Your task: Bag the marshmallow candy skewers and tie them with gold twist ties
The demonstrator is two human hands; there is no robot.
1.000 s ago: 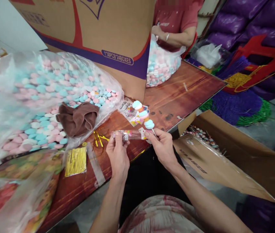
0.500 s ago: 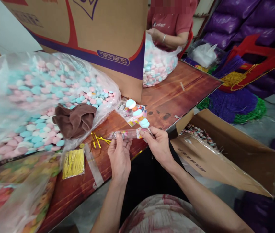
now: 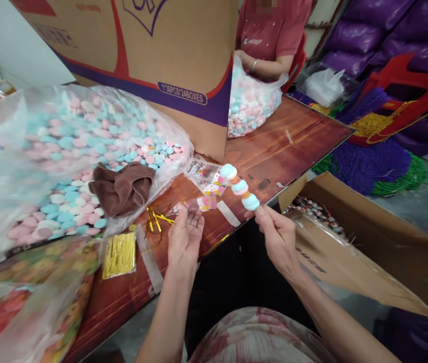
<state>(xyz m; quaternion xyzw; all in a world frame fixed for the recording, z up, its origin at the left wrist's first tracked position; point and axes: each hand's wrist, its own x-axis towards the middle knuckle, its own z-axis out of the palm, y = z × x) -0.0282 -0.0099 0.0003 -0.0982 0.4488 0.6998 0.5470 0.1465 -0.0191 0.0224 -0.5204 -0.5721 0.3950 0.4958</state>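
Observation:
My right hand [image 3: 279, 238] pinches the stick of a marshmallow skewer [image 3: 240, 187], which points up and away over the table edge. Blue, pink and white marshmallows sit on it with orange pieces between. Between the thumb and fingers of my left hand [image 3: 185, 233] is a small printed clear plastic bag [image 3: 207, 202], its patterned end toward the skewer. The skewer is outside that bag. More printed bags [image 3: 201, 170] lie on the table behind. Loose gold twist ties [image 3: 158, 220] are beside my left fingertips, and a pack of twist ties [image 3: 119, 256] lies nearer me.
A big clear bag of marshmallows [image 3: 85, 126] covers the left table, a brown cloth [image 3: 123, 188] on it. A tall carton [image 3: 183, 60] stands behind. Across the table sits a person [image 3: 270, 45] by another marshmallow bag [image 3: 253, 108]. An open box of skewers [image 3: 380, 242] is at right.
My right hand has moved right with the skewer, away from the small bag. My left hand stays nearly in place, its fingers loosened slightly. The view has shifted a little.

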